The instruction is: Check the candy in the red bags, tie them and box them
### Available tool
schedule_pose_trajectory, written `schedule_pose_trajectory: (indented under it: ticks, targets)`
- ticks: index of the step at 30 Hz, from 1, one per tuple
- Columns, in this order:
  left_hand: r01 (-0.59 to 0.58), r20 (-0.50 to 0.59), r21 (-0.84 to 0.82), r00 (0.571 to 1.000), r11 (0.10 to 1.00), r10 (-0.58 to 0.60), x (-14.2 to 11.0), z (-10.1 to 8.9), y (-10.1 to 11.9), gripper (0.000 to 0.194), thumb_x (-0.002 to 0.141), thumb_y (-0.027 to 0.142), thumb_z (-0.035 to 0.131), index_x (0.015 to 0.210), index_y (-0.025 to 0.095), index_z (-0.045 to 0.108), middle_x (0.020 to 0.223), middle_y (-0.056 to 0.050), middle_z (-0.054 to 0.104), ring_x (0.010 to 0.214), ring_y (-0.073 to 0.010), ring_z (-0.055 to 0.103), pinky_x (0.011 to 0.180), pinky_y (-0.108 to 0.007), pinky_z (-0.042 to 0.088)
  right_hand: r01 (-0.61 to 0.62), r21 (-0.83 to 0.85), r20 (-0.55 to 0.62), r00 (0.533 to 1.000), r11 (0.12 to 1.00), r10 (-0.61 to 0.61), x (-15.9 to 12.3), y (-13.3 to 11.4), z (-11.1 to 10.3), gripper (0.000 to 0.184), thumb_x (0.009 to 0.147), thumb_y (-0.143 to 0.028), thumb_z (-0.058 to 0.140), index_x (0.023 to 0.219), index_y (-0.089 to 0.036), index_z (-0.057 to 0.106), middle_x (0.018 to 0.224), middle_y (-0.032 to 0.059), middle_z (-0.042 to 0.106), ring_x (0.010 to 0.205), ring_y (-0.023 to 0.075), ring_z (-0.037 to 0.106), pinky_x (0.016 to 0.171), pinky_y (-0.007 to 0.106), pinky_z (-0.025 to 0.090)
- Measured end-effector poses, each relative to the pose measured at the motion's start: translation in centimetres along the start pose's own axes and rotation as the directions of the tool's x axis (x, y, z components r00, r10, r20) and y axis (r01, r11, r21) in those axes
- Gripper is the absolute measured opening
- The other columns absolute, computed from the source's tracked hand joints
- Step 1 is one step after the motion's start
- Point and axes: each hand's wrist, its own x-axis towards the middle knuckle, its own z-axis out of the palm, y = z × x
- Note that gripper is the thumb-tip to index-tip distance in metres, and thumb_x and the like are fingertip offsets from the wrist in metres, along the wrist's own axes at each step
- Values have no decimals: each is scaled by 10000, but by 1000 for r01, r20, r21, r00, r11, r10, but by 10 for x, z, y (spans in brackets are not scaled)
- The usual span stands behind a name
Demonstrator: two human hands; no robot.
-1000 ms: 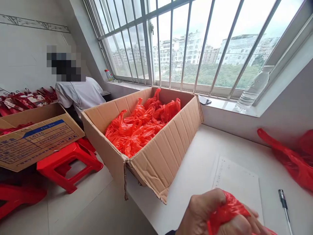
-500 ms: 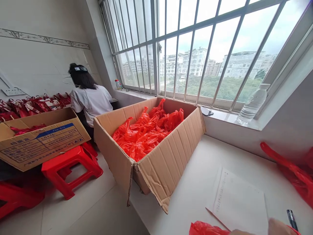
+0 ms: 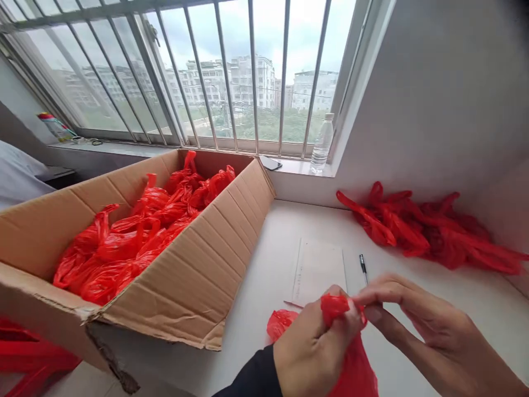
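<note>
A red plastic bag (image 3: 355, 366) is gathered up in front of me, over the white table (image 3: 252, 325). My left hand (image 3: 312, 344) is closed round its neck, with a bunched red end poking out above the thumb. Thumb and forefinger of my right hand (image 3: 425, 320) pinch a thin red strip of the same bag, close beside the left thumb. What the bag holds, if anything, is hidden. Just beyond the hands lie a sheet of paper (image 3: 320, 270) and a black pen (image 3: 363, 268).
To the left stands an open cardboard box (image 3: 194, 286) filled with tied red bags (image 3: 136, 237). Loose red bags (image 3: 430, 226) lie along the wall at right. A water bottle (image 3: 322, 144) and a phone (image 3: 270, 162) rest on the windowsill. Part of a person's white sleeve (image 3: 20, 173) shows at left.
The view has swung right, so the box sits further left. Both hands, barely visible at the bottom edge before, are now raised into view with the red bag between them.
</note>
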Motion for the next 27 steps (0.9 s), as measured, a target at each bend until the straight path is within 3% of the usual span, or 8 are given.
schedule_pose_trajectory:
  ticks: [4,10,13,17,20,23,25,27]
  targets:
    - [174,85,-116,983,978,-165,5,-11,-10,349,984,573,399,918,232,427,683,58,358,531,-94,341,469,-221,301,-129,79,30,991,988,127,14,-5,0,263,993,-311,582,1252,-349,565,1128,-31,626,1005,142,580,894,263,481]
    - [255,108,-170,965,952,-239,9,-17,-14,356,963,581,477,969,231,413,717,56,441,579,-75,396,516,-176,353,-188,245,-58,976,951,208,13,-2,4,74,993,-287,568,935,-270,610,886,-42,614,843,134,564,799,284,457]
    - [304,90,-198,952,932,-291,12,-19,-12,338,983,561,443,981,224,458,710,43,513,524,-72,460,511,-187,390,-140,268,-127,976,953,179,6,-8,2,36,981,-267,583,957,-280,608,908,-28,600,861,143,573,817,289,461]
    - [256,155,-325,964,910,-216,15,-25,-11,301,995,478,469,984,197,577,737,-3,610,612,-104,565,606,-214,452,-58,282,25,998,958,53,-3,-13,3,109,901,-208,671,968,-288,640,1113,17,573,988,168,599,890,292,488]
    - [162,125,-257,983,953,-133,14,-29,-12,190,915,351,661,877,176,598,738,9,608,642,-86,531,618,-188,414,-64,308,63,997,949,47,-3,-3,9,339,790,-240,782,1067,-271,589,1334,66,491,1283,261,472,1010,350,458]
    - [157,64,-152,987,976,-149,8,-32,-14,197,873,307,714,861,185,559,772,18,594,669,-90,502,624,-198,391,-161,373,146,983,914,114,2,13,15,745,716,-298,847,1331,-272,427,1305,84,543,1188,258,549,992,383,467]
    - [121,6,-16,993,993,-121,4,-32,-16,169,897,300,668,864,199,537,802,19,570,669,-98,488,612,-214,390,-229,388,201,966,893,161,5,20,19,709,761,-268,798,1359,-265,417,1087,29,632,906,192,624,861,344,499]
    - [-12,-80,267,996,964,35,2,-32,-22,97,897,210,631,889,213,534,827,22,559,670,-103,488,604,-220,396,-273,409,191,959,871,211,6,26,22,470,833,-265,721,1257,-244,518,914,-9,622,773,159,584,770,315,475]
